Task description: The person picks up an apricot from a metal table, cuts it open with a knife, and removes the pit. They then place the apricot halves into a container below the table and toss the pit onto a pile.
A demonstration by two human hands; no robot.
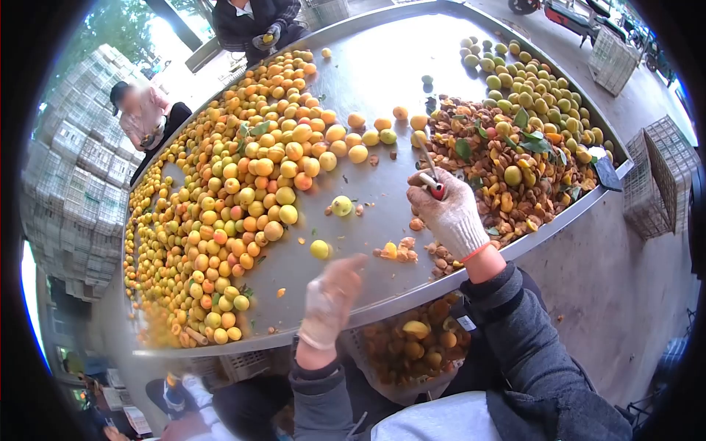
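Note:
My right hand (pixel 446 202), in a white knit glove, is closed around the handle of a small knife (pixel 429 163). Its thin blade points up and away, near a yellow-orange apricot (pixel 418 140). My left hand (pixel 334 298), also gloved, hovers over the table's near edge, its fingers smeared by motion. Just beyond it lie a yellow-green apricot (pixel 320 249) and some torn orange flesh with pits (pixel 397 251). Below, between my arms, a crate of cut apricots (pixel 416 345) sits at my lap.
A large heap of whole apricots (pixel 243 191) covers the metal table's left side. To the right are a brown heap of pits and scraps (pixel 507 184) and greener fruit (pixel 529 88). Two people (pixel 140 114) work across the table. Crates (pixel 654 176) are stacked on both sides.

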